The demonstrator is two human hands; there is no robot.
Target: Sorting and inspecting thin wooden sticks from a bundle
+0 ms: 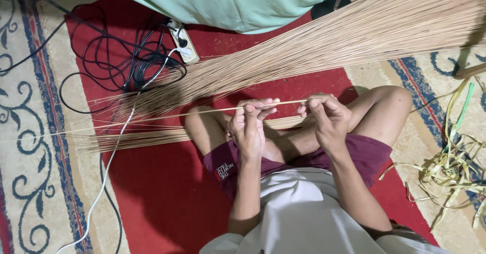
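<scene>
I sit cross-legged on a red patterned carpet (162, 198). My left hand (249, 125) and my right hand (326, 117) both pinch one thin pale palm-leaf midrib stick (202, 111) that runs level to the left across my knees. A smaller bundle of like sticks (136, 138) lies under my left knee, pointing left. A big fan of several long sticks (324, 46) slants from the upper right down toward the middle left, just beyond my hands.
Tangled black cables (121, 56) and a white power strip (183, 42) lie at the upper left; a white cord (104, 180) trails down. Pale green cloth (238, 1) hangs at the top. Yellow-green leaf strips (453, 168) are heaped at the right.
</scene>
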